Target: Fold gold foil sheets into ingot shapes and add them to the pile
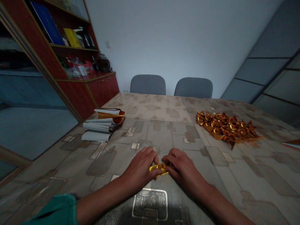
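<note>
Both my hands rest on the table [164,125] near its front edge, pinching a small strip of folded gold foil paper [158,169] between them. My left hand [140,168] grips its left end with fingers curled. Its right end sits under the closed fingers of my right hand [182,166]. Most of the foil is hidden beneath my fingers. A heap of several folded gold foil pieces [226,126] lies at the right, well beyond my right hand.
A stack of curled white and gold sheets [104,123] lies at the left of the table. Two grey chairs [171,85] stand at the far side. A red-brown cabinet with shelves [77,62] stands at left; glass panels at right.
</note>
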{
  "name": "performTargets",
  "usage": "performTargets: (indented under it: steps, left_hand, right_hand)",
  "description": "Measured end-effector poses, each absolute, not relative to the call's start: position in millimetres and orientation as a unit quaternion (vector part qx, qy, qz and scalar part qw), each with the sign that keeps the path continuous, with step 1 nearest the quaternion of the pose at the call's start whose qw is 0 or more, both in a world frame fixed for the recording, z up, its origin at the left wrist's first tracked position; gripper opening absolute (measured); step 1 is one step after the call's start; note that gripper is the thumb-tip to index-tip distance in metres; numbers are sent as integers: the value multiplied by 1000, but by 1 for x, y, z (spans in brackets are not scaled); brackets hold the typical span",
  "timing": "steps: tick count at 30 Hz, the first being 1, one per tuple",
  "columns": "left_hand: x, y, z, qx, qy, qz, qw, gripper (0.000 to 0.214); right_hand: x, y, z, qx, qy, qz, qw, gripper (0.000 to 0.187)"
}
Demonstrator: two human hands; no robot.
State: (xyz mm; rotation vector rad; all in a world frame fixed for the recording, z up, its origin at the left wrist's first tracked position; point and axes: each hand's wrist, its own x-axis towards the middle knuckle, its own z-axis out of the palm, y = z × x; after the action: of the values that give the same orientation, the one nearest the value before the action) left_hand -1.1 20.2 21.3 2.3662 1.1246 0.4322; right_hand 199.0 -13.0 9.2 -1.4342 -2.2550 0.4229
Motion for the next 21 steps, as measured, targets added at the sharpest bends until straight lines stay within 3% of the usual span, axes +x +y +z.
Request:
performTargets:
  steps: [8, 15, 21]
  left_hand:
    - [-1, 12, 7, 852, 377, 203, 301, 15]
    - [-6, 14, 6, 876, 378, 187, 236, 9]
    - [-5, 10, 12, 884, 399, 143, 197, 20]
  right_hand:
    - [199, -10, 9, -490, -821, 170, 241, 13]
    - [201, -9, 8, -491, -817, 185, 238, 16]
    - [199, -13, 10, -511, -810, 191, 216, 9]
